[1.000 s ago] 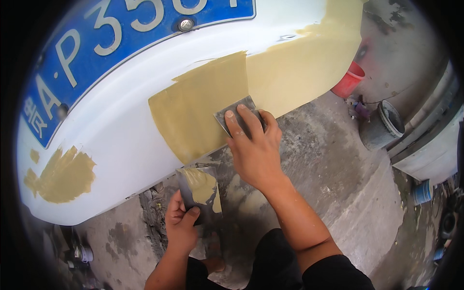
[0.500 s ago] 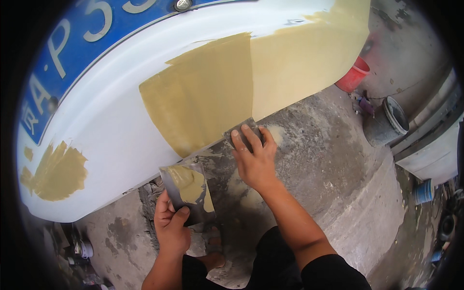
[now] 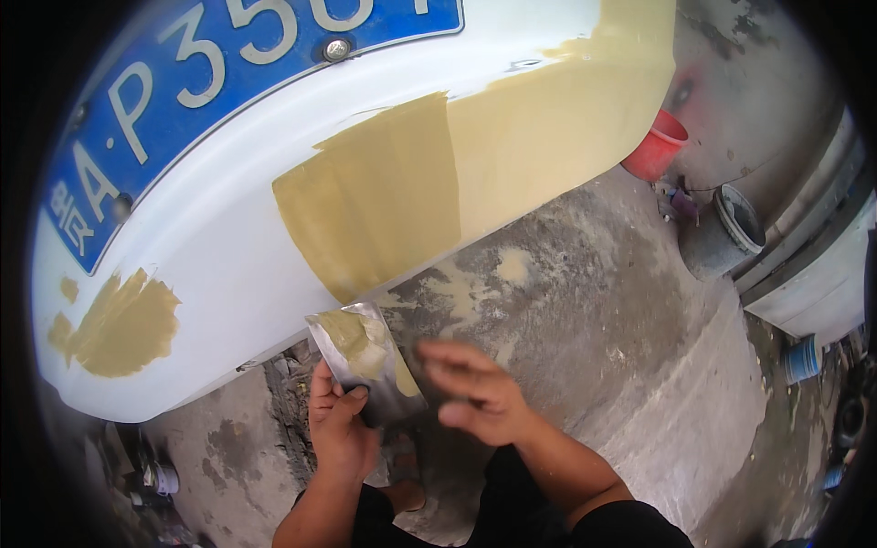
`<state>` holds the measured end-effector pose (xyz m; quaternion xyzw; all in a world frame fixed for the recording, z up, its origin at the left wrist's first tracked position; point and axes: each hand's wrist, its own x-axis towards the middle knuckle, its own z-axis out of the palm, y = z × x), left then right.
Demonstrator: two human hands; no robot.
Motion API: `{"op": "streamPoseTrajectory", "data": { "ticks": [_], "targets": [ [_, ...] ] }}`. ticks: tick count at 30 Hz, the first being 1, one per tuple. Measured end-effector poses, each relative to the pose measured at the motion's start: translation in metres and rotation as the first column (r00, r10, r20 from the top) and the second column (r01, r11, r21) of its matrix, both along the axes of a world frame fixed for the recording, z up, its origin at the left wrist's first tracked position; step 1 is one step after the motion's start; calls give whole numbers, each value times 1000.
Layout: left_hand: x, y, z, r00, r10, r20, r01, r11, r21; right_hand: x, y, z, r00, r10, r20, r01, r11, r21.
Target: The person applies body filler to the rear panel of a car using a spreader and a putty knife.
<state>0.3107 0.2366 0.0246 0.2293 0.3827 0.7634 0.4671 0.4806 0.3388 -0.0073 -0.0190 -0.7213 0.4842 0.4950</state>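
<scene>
Right now, a flat metal spreader (image 3: pixel 388 400), with a lump of tan putty (image 3: pixel 352 336) across its upper part, is held up just off the lower edge of a white bumper (image 3: pixel 215 233), tilted, its top corner nearest that edge. The left hand (image 3: pixel 342 422) grips it by its lower left side, thumb on the face and the other fingers curled around the edge. The right hand (image 3: pixel 479 393) is just beside its right edge, fingers stretched out and slightly parted, thumb apart below; it is blurred, and I cannot tell whether it has hold of anything. On the bumper, a broad tan patch (image 3: pixel 373 203) reaches down to the lower edge, bordering a paler coated area (image 3: pixel 544 137) toward the right end; a smaller patch (image 3: pixel 128 324) is near the left end. Above is a blue number plate (image 3: pixel 247 80). On the concrete floor (image 3: pixel 630 306), a red bucket (image 3: pixel 654 152) stands beside the bumper's right end, near a grey bucket (image 3: pixel 711 247).
</scene>
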Motion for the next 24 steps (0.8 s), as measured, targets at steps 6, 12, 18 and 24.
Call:
{"op": "streamPoseTrajectory", "data": {
  "ticks": [6,12,18,24],
  "targets": [
    [-3,1,11,999,23,-26,-19,990,140,10,17,-7,888,-366,280,235,882,409],
    [-13,-1,3,997,56,-45,-51,992,116,-8,81,92,394,-914,96,749,380,543],
    [-11,2,7,996,82,-38,-79,994,79,-35,88,143,269,-956,117,805,290,518],
    [-16,1,-1,993,103,-58,-97,991,94,-71,48,140,322,-929,184,739,368,564]
  ]
}}
